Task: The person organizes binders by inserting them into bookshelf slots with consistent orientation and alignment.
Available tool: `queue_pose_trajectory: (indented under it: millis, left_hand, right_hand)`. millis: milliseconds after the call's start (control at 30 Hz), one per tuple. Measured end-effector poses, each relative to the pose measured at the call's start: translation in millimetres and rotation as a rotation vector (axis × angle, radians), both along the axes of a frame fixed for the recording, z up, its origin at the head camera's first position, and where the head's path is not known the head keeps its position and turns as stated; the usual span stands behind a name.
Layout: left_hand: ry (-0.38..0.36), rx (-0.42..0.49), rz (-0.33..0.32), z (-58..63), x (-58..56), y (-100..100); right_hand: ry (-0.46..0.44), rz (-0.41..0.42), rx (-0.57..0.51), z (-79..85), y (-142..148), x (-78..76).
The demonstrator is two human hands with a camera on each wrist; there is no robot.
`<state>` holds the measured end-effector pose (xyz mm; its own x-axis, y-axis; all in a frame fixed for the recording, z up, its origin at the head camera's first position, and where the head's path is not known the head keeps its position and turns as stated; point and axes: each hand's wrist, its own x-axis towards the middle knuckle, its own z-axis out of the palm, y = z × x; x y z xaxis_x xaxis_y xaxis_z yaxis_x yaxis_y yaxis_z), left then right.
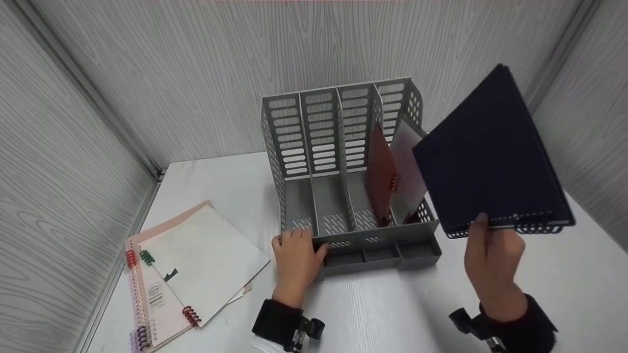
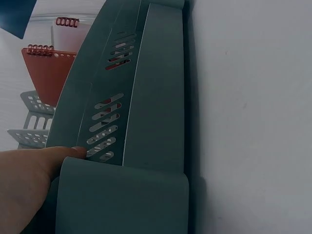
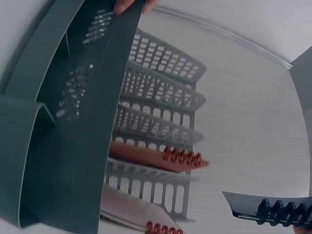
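A grey file organizer with several upright compartments stands in the middle. My left hand grips its front wall, fingers over the top edge and thumb on the front face, as the left wrist view also shows. In my right hand, a dark blue spiral notebook is pinched by its coil edge, raised and tilted to the right of the organizer. A red spiral notebook stands in the third compartment from the left. The rightmost compartment holds a pale, translucent-covered notebook with red coils.
On the table at left lies an overlapping pile of spiral notebooks, a white one on top and a pinkish one under it. Small open trays run along the organizer's front. Wood-grain panels enclose the back and sides.
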<state>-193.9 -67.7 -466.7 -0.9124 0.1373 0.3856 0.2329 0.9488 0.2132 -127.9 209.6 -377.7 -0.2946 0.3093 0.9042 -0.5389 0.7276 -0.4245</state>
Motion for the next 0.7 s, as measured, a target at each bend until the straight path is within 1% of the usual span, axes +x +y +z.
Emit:
queue_pose_trajectory:
  millis: [133,200,333,433,533,700]
  left_hand:
    - [0.003,0.006,-0.005,-0.3,0.4,-1.4]
    - [0.006,0.008,-0.009,-0.7,0.4,-2.0]
    - [0.014,0.007,-0.007,-0.9,-0.8,-2.6]
    - [0.026,0.0,-0.004,-1.1,-1.0,-3.1]
    - [0.036,0.005,-0.005,-1.6,-0.6,-2.7]
    - [0.048,0.014,-0.005,-3.2,-0.2,-0.8]
  right_hand:
    - [0.045,0.043,0.005,-8.7,-18.9,-4.3]
    - [0.046,0.073,0.016,-13.6,-26.6,-6.5]
    - [-0.005,0.135,0.068,-22.8,-40.0,-14.8]
    - [-0.077,0.172,0.086,-32.2,-48.6,-25.0]
    - [-0.117,0.219,0.06,-42.1,-56.1,-37.9]
    - [-0.118,0.258,0.014,-57.6,-66.0,-61.2]
